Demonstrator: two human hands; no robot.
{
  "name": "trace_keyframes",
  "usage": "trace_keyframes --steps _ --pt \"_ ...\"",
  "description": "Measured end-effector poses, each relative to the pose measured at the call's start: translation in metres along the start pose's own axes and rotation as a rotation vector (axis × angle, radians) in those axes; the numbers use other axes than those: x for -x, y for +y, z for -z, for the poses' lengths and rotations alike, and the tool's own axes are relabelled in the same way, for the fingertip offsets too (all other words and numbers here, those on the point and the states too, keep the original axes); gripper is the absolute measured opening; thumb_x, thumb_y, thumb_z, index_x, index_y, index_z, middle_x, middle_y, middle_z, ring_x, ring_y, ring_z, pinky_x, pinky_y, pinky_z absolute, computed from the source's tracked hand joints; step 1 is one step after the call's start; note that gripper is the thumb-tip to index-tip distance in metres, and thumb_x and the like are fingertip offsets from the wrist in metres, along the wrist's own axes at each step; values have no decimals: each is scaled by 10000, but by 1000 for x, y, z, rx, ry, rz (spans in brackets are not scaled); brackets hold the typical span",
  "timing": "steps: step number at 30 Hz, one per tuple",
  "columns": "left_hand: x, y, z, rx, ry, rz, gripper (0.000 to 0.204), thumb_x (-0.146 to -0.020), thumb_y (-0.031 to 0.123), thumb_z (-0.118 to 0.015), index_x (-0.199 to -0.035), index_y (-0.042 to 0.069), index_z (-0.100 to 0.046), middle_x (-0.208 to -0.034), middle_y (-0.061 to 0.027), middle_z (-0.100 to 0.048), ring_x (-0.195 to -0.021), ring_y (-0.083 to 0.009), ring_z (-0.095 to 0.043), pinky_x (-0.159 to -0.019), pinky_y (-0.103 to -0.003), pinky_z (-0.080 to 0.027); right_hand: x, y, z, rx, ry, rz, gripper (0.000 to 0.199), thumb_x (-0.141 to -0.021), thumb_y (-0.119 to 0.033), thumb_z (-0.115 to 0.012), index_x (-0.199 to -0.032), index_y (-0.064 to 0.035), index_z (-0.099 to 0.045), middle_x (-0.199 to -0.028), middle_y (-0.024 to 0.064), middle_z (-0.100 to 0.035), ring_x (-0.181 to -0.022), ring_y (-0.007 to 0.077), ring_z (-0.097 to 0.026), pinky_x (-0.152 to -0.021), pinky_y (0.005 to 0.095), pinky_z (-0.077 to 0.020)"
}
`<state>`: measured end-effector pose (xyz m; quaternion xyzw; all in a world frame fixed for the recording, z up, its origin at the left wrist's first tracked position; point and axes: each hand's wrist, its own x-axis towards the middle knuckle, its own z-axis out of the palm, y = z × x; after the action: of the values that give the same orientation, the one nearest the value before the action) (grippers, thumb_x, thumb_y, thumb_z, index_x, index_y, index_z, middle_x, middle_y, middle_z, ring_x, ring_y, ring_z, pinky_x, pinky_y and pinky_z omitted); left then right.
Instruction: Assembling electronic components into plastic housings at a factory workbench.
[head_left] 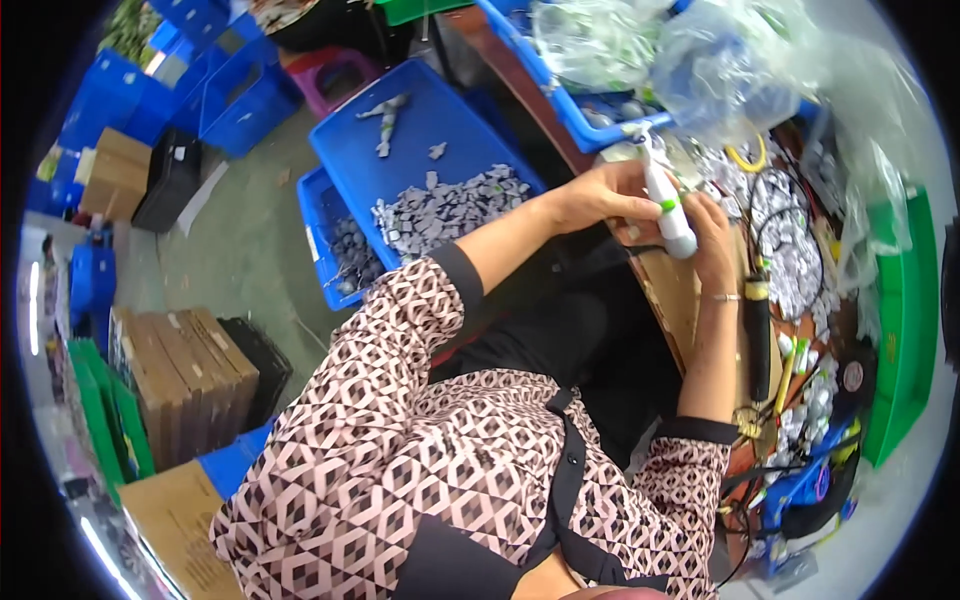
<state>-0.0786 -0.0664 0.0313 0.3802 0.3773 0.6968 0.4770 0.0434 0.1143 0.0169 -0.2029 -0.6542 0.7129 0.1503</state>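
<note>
Above the near edge of the workbench I hold a slim white handheld device (657, 190) with a green band and a rounded grey end. Its narrow tip points away from me, and the grey end tilts toward me. My left hand (604, 203) grips it from the left, thumb lying across the body near the green band. On the other side, the fingers of my right hand (711, 240) are curled against the device near its grey end. Small white and silvery pieces (775, 225) lie heaped on the bench to the right of my hands.
Left of the bench, a blue tray (460, 120) holds many small grey pieces, beside a lower blue bin (318, 225). A blue crate (575, 120) with clear plastic bags stands beyond my hands. A black-handled corded tool (759, 345) and a green tray (900, 370) sit right.
</note>
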Motion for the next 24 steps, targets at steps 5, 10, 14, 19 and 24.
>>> trace_keyframes --steps 5,10,14,19,24 --pt "35 24 40 165 30 -103 397 -869 155 -588 -1233 35 -482 -1137 -75 -560 -1041 -192 -554 -897 -372 -450 10 12 -4 -249 -27 0 268 -977 -298 -432 -971 -50 -533 -841 46 -561 -736 116 -520 -634 241 -425" --pt "104 44 133 136 359 -205 414 -883 220 -567 -1240 42 -458 -1054 -92 -580 -990 -281 -592 -863 -442 -462 20 22 12 -236 -14 13 199 -976 -208 -447 -983 -40 -554 -821 28 -552 -713 96 -507 -642 225 -406" --pt "169 19 199 154 854 -146 359 -882 272 -595 -1156 66 -489 -1148 -155 -576 -1017 -262 -593 -865 -452 -484 19 23 15 -173 21 27 183 -968 -201 -461 -961 -44 -554 -806 25 -554 -703 88 -497 -637 215 -392" --pt "260 -70 287 529 1591 -90 387 -862 351 -607 -1118 87 -486 -1086 -127 -550 -1025 -292 -561 -860 -443 -481 21 20 -5 -64 -5 42 166 -952 -206 -490 -934 -50 -541 -782 5 -545 -681 66 -476 -627 200 -379" --pt "270 -108 303 593 1626 11 400 -880 338 -578 -1139 54 -464 -1106 -146 -532 -1046 -329 -539 -883 -469 -465 27 15 -5 28 44 9 144 -955 -195 -481 -922 -64 -531 -774 -8 -524 -674 56 -456 -621 191 -362"
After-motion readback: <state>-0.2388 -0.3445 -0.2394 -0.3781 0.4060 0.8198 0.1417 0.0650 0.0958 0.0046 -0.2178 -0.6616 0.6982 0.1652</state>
